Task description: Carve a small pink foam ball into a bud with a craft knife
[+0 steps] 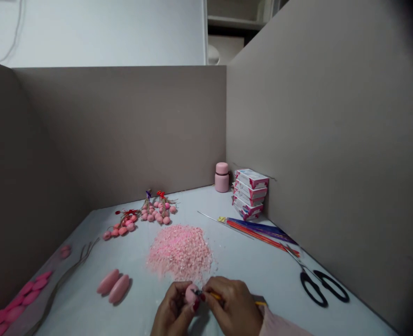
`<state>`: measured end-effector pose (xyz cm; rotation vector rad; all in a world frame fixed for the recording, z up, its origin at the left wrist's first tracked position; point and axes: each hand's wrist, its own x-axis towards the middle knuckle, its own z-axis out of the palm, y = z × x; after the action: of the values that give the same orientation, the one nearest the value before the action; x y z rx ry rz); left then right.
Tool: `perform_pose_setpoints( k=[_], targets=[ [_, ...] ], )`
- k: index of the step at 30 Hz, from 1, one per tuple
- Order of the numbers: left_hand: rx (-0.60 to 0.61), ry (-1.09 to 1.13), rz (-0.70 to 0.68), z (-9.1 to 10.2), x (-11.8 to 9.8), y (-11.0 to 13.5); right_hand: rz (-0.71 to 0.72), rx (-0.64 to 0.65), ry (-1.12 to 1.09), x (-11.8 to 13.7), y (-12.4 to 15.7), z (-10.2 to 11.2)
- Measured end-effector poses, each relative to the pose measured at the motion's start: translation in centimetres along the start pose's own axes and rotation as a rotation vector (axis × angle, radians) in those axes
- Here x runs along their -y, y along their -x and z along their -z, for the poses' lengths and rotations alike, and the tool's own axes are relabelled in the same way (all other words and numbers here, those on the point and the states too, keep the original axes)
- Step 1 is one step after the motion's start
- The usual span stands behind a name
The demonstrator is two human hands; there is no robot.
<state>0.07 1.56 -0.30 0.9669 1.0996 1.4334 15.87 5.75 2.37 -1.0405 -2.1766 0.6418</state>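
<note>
My left hand (173, 310) pinches a small pink ball (191, 294) at the table's near edge. My right hand (234, 308) holds a thin yellow-handled tool (259, 303) whose dark tip touches the ball. Just beyond the hands lies a heap of pink crumbs (180, 252). Two pink oval pieces (114, 285) lie to the left of my hands.
Finished bunches of pink balls with ribbon bows (150, 212) lie farther back. Black scissors (320, 287), coloured sticks in a wrapper (262, 232), stacked small boxes (250, 193) and a pink jar (222, 177) sit on the right. Pink petals (17, 301) and wire stems (66, 275) lie left. Grey partitions (315, 140) enclose the table.
</note>
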Motion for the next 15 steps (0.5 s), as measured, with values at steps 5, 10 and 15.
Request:
perform_pose_setpoints(
  k=[5, 10, 15],
  targets=[
    [-0.043, 0.101, 0.070, -0.45, -0.83, 0.11, -0.091, -0.030, 0.005, -0.39, -0.33, 0.36],
    [-0.093, 0.179, 0.136, -0.20, -0.96, -0.15, 0.006, -0.023, -0.066, 0.28, 0.12, 0.15],
    [-0.064, 0.182, 0.118, -0.21, -0.63, -0.07, 0.055, -0.001, -0.085, 0.58, 0.14, 0.06]
  ],
)
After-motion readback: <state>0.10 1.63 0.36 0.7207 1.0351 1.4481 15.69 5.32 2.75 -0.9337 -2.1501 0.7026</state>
